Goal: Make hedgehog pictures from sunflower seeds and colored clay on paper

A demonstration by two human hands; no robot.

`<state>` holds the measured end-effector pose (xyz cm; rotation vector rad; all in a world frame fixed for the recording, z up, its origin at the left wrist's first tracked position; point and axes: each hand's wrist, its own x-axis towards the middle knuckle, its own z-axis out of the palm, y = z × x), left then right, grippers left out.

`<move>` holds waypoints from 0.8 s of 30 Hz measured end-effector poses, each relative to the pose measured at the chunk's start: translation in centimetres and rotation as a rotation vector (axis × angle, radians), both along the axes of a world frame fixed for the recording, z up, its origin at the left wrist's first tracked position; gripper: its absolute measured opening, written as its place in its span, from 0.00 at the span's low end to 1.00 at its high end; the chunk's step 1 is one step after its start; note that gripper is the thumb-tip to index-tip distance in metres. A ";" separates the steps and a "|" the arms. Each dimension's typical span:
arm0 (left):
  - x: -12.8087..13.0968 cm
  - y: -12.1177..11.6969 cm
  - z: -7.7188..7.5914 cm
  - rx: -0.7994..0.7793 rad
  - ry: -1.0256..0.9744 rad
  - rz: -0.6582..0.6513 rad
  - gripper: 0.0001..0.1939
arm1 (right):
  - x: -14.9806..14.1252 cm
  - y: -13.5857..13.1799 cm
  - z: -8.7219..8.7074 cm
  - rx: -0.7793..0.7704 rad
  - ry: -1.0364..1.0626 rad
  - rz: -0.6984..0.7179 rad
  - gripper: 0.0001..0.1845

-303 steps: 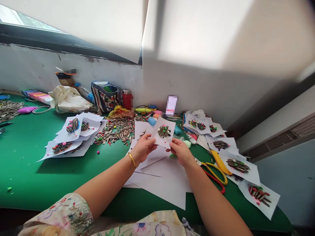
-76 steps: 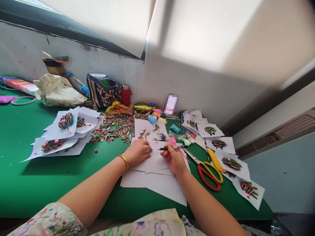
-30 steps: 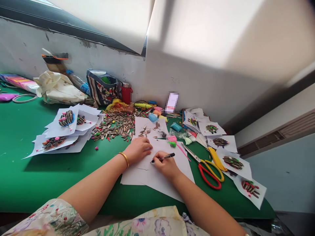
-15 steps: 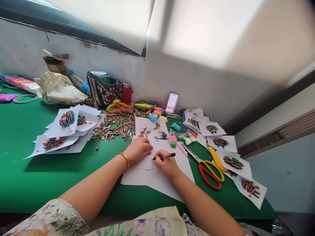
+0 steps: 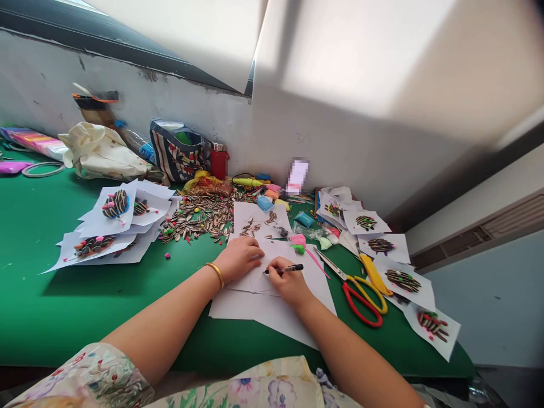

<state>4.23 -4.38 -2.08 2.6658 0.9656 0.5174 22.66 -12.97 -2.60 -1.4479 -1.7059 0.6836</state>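
My right hand (image 5: 287, 282) grips a black pen (image 5: 293, 268) with its tip down on a small white sheet, where a faint line shows beside the tip. My left hand (image 5: 240, 258) lies flat on the paper (image 5: 238, 306), fingers stretched out, holding nothing. Several larger white sheets lie under both hands. Just beyond them is another sheet (image 5: 242, 211) with some sunflower seeds (image 5: 250, 226) on it. Pink modelling clay (image 5: 298, 240) and a green lump of clay (image 5: 298, 249) sit to the right of that sheet's near end.
Scissors (image 5: 361, 300) with red and yellow handles lie right of the paper, near a yellow cutter (image 5: 374, 276). Seed-covered cards (image 5: 114, 212) are stacked at left, others (image 5: 406, 280) at right. A seed heap (image 5: 204, 215), red bottle (image 5: 218, 163) and striped bag (image 5: 181, 153) stand behind.
The seed-decorated card held in both hands earlier has left them. My right hand took up the pen and lowered it to the paper; lately its tip has shifted slightly up, leaving a faint line.
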 end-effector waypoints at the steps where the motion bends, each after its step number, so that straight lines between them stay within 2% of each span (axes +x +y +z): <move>1: 0.0 0.0 0.0 0.001 0.000 -0.001 0.11 | 0.0 0.0 0.0 -0.002 0.000 0.001 0.08; 24: 0.0 0.0 0.0 0.002 -0.001 -0.001 0.11 | 0.2 -0.5 -0.3 -0.057 0.050 0.073 0.08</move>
